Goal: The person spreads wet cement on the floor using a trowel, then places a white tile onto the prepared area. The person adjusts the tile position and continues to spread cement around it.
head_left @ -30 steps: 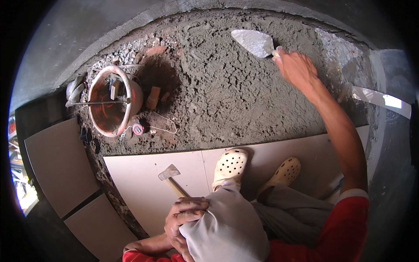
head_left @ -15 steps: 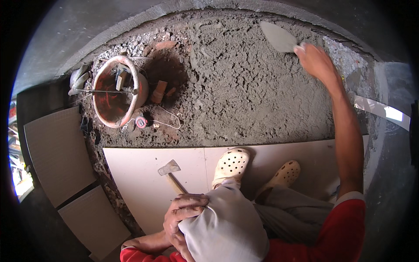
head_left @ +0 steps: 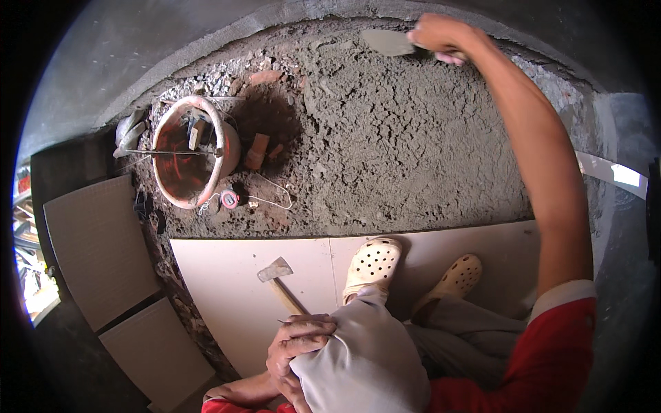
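My right hand is closed round the handle of a pointing trowel, whose grey blade points left over the far edge of a bed of wet mortar. The blade lies low at the mortar; the exact contact is hard to see. My left hand rests on my bent knee, its fingers curled over the trouser cloth. Just beyond that hand a hatchet lies on the pale tiles, the end of its wooden handle hidden behind the hand and knee.
A bucket with things inside stands on rubble at the left. Near it are a brick piece and a small pink round device on a white cord. Loose tiles lean at far left. My clogs stand on laid tiles. Dark walls surround the area.
My right hand has carried the trowel left and farther away, to the far edge of the mortar. My left hand stays on my knee. The whole view has shifted slightly.
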Action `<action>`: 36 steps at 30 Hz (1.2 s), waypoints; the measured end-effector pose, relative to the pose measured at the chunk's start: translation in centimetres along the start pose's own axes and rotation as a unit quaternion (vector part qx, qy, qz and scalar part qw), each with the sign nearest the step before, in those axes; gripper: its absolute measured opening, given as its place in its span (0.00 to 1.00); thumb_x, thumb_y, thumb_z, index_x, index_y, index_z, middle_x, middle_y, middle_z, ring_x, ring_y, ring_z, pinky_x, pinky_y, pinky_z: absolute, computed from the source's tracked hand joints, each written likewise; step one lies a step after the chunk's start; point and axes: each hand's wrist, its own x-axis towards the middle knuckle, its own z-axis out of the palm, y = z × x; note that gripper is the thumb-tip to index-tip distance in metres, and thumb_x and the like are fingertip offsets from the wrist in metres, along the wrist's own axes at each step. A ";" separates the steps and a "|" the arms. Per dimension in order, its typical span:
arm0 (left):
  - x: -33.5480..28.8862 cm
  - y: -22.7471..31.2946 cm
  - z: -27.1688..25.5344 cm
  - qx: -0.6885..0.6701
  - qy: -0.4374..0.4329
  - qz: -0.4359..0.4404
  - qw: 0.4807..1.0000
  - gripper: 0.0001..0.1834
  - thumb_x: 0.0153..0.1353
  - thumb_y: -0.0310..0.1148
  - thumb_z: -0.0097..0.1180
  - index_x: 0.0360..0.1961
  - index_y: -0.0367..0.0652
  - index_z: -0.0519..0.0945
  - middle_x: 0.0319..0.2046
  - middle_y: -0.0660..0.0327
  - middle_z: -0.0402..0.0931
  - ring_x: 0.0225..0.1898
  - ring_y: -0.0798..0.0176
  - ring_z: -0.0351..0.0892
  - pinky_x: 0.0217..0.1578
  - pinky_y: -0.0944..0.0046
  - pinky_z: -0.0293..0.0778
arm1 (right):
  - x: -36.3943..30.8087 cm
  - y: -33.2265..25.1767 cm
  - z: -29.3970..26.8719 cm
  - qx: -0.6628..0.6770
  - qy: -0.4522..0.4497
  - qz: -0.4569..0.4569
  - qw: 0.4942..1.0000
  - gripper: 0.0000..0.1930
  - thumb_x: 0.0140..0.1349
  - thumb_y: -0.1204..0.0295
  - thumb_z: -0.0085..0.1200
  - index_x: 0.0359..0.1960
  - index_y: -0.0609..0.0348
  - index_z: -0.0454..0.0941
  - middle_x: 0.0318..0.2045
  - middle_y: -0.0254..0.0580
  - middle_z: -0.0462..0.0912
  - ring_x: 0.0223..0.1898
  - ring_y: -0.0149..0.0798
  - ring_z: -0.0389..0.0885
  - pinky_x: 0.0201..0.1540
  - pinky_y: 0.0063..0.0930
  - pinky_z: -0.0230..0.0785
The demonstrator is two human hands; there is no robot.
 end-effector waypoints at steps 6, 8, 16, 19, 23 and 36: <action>0.1 -0.1 -0.7 -0.007 -0.023 -0.003 1.000 0.21 0.67 0.45 0.61 0.48 0.36 0.78 0.43 0.44 0.79 0.45 0.42 0.82 0.47 0.44 0.80 | -4.8 7.3 -2.2 -0.022 0.022 0.109 0.994 0.21 0.76 0.58 0.44 0.43 0.68 0.77 0.13 0.41 0.71 0.09 0.35 0.68 0.09 0.35 0.61; 0.1 -0.2 -0.6 0.003 -0.023 -0.006 1.000 0.18 0.68 0.41 0.60 0.47 0.36 0.78 0.43 0.44 0.79 0.46 0.42 0.82 0.46 0.45 0.80 | -6.6 8.5 -2.2 0.002 0.041 0.139 0.989 0.21 0.76 0.56 0.45 0.42 0.67 0.77 0.15 0.42 0.73 0.11 0.35 0.70 0.11 0.35 0.62; 0.9 -0.7 -0.7 -0.020 -0.034 -0.021 0.999 0.12 0.67 0.34 0.59 0.43 0.37 0.77 0.43 0.45 0.79 0.47 0.43 0.82 0.47 0.47 0.80 | -12.7 11.5 3.8 -0.119 0.159 0.011 0.980 0.21 0.75 0.55 0.46 0.54 0.60 0.79 0.34 0.64 0.84 0.38 0.68 0.84 0.42 0.58 0.74; 1.2 -0.7 -0.9 0.004 -0.046 -0.012 0.999 0.12 0.66 0.34 0.60 0.43 0.37 0.77 0.43 0.45 0.79 0.47 0.43 0.82 0.48 0.47 0.80 | -13.1 13.7 5.2 -0.177 0.156 0.034 0.971 0.22 0.75 0.55 0.46 0.56 0.58 0.80 0.37 0.63 0.85 0.41 0.66 0.84 0.45 0.57 0.75; 1.3 -0.9 -0.8 -0.009 -0.025 -0.024 0.999 0.11 0.65 0.32 0.61 0.43 0.37 0.76 0.43 0.45 0.79 0.47 0.44 0.82 0.48 0.48 0.79 | -11.6 16.2 5.9 -0.147 0.206 0.058 0.966 0.24 0.75 0.54 0.45 0.60 0.58 0.78 0.41 0.62 0.85 0.45 0.64 0.84 0.49 0.56 0.75; 0.9 -1.3 -0.7 -0.035 -0.010 -0.030 0.999 0.09 0.63 0.28 0.61 0.42 0.39 0.75 0.42 0.47 0.79 0.46 0.46 0.82 0.49 0.50 0.80 | -15.6 14.4 2.7 0.219 0.089 0.192 0.952 0.31 0.74 0.47 0.44 0.65 0.62 0.71 0.28 0.42 0.77 0.23 0.33 0.72 0.22 0.31 0.69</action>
